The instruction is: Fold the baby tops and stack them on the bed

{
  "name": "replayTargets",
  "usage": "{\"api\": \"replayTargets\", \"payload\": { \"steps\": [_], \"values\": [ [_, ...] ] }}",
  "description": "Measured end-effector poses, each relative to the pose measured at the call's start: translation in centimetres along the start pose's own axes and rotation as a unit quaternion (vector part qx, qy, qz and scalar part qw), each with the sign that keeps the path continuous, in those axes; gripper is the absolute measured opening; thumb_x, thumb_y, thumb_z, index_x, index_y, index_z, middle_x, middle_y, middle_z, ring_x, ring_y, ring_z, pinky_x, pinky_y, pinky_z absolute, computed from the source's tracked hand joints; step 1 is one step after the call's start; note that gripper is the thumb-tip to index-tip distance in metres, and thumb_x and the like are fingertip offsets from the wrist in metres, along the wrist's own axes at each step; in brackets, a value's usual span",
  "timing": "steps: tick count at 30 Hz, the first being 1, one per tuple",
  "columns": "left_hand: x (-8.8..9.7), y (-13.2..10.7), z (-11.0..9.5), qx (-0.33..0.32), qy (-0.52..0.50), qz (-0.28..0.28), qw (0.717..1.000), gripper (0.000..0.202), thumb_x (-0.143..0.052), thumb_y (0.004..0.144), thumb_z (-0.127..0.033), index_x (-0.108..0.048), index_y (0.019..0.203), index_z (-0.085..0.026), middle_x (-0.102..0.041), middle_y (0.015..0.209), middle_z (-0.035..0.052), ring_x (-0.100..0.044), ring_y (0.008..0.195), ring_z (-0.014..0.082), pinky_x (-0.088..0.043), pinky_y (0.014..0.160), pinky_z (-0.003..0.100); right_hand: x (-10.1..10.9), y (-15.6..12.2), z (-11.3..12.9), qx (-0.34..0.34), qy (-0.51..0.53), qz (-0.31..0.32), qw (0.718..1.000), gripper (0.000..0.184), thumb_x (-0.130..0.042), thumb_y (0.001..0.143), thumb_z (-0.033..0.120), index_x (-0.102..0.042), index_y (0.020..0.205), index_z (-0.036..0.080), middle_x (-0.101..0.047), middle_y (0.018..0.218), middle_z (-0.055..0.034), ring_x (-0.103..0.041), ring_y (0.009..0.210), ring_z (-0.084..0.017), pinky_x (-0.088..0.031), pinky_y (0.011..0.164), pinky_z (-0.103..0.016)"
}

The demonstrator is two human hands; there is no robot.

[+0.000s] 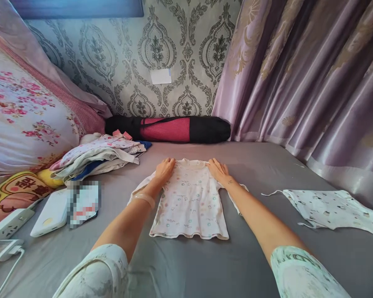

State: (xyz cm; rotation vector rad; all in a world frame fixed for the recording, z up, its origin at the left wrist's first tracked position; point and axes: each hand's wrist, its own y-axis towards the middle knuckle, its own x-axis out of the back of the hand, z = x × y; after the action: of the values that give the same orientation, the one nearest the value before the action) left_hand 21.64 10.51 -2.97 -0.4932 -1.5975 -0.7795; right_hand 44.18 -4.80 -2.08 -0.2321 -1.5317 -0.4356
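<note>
A small white baby shirt with a fine coloured print lies spread face up on the grey sheet, neckline away from me and hem towards me. My left hand is closed on its left shoulder, fingers curled over the cloth. At the right shoulder, my right hand grips the fabric beside the collar in the same way. Both sleeves stick out sideways, partly hidden under my forearms. The fingertips are hard to see from here.
Right of the shirt lies another printed white garment with ties. Piled clothes, a phone, a white power bank and a power strip are at left. A black-and-red rolled bag rests against the wall.
</note>
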Motion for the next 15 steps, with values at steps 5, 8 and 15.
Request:
{"api": "replayTargets", "payload": {
  "steps": [5,8,15],
  "values": [
    [-0.1,1.8,1.4,-0.062,0.038,0.013,0.997,0.038,-0.025,0.102,-0.033,-0.056,0.121,-0.021,-0.061,0.111,0.0123,-0.059,0.107,0.0258,-0.048,0.079,0.033,-0.4,1.7,-1.1,0.031,-0.031,0.012,0.999,0.034,-0.032,0.104,0.039,-0.056,0.117,0.02,-0.062,0.121,-0.015,-0.064,0.105,-0.026,-0.043,0.081,-0.035],
    [-0.3,2.8,1.6,-0.055,0.036,0.02,0.998,0.038,-0.026,0.102,-0.033,-0.057,0.121,-0.02,-0.061,0.112,0.0129,-0.059,0.108,0.0262,-0.048,0.079,0.033,-0.2,2.6,-1.5,0.044,-0.038,0.013,0.998,0.035,-0.032,0.104,0.04,-0.057,0.117,0.019,-0.062,0.121,-0.0152,-0.064,0.106,-0.027,-0.043,0.082,-0.035],
    [-1.1,4.3,1.8,-0.003,-0.042,0.058,0.997,0.035,-0.032,0.101,-0.035,-0.06,0.116,-0.021,-0.065,0.115,0.0122,-0.063,0.108,0.024,-0.048,0.083,0.031,-0.1,3.5,-1.9,0.028,-0.019,0.045,0.998,0.035,-0.035,0.103,0.04,-0.058,0.119,0.019,-0.061,0.123,-0.015,-0.061,0.109,-0.027,-0.041,0.087,-0.036]
  ]
}}
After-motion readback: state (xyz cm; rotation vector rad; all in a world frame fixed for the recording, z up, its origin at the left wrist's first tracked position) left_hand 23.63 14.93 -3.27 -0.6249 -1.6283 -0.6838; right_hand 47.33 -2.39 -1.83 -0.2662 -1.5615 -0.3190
